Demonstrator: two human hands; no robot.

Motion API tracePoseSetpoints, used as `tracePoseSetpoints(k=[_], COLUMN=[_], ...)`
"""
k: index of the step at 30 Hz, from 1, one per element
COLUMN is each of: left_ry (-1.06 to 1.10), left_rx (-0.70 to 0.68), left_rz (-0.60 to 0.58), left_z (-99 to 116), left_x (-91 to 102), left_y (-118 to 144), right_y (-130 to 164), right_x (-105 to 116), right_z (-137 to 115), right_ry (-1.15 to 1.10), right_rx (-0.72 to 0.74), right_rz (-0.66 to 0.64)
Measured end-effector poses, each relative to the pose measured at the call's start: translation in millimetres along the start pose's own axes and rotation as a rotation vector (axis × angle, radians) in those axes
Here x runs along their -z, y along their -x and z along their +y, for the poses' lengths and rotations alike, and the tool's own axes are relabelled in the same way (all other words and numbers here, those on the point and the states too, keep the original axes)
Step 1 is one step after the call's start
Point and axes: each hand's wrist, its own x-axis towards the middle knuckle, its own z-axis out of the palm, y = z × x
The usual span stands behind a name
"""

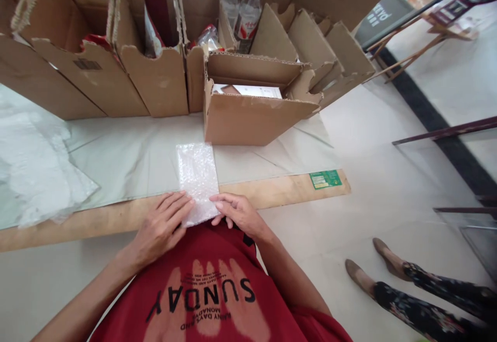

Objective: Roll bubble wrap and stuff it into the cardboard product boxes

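A strip of clear bubble wrap lies flat on the table's near edge, running away from me. My left hand rests palm down on its near left corner, fingers spread over it. My right hand pinches the near right edge with its fingertips. Just beyond the strip stands an open cardboard box with a white and brown flat item inside.
A row of open cardboard boxes lines the back, holding packets and two plastic bottles. A heap of white wrap lies at the left. A person's legs and feet stand on the floor at the right.
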Motion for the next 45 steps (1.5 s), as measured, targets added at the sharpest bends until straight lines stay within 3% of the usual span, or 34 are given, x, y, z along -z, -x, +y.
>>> tracePoseSetpoints(k=[2,7,9,13,16,19,21,23,26,30,32,34,37,39,42,45], left_ry=[0.05,0.249,0.316,0.402,0.345,0.31,0.314,0.3,0.216,0.049,0.015,0.035,0.124,0.185,0.229,0.18], left_rx=[0.043,0.316,0.448,0.69,0.746,0.792,0.827,0.832,0.779,0.461,0.273,0.195,0.286,0.402,0.539,0.576], left_rz=[0.079,0.132,0.113,0.125,0.198,0.211,0.172,0.127,0.127,0.217,0.204,0.179,0.193,0.211,0.205,0.211], left_z=[-6,-12,-9,-4,-3,-6,-9,-12,-15,-12,-11,-11,-18,-25,-39,-53], left_x=[-7.5,-5.3,-1.6,0.5,-2.8,-7.9,-11.2,-13.8,-14.6,-8.5,-4.4,-1.2,0.6,-0.3,-4.6,-9.4], left_y=[-6,-14,-17,-27,-35,-42,-44,-46,-44,-33,-28,-28,-36,-46,-65,-80], right_y=[5,7,-5,-37,-42,-26,-14,-9,-18,-33,-35,-37,-44,-48,-51,-54], right_x=[6,12,7,-2,-4,-6,-7,-8,-7,-4,-1,2,7,9,9,6], right_z=[-4,-8,-6,3,4,1,-2,-3,-4,-13,-21,-29,-36,-36,-32,-28], right_ry=[0.048,0.526,0.637,0.604,0.646,0.838,1.016,1.187,1.352,1.364,1.321,1.246,1.087,1.032,1.126,1.32], right_rx=[0.032,0.389,0.501,0.405,0.386,0.582,0.73,0.816,0.822,0.77,0.752,0.714,0.621,0.612,0.715,0.821], right_rz=[-0.039,0.252,0.26,0.309,0.394,0.588,0.607,0.452,0.223,0.154,0.107,0.055,0.035,0.141,0.368,0.337])
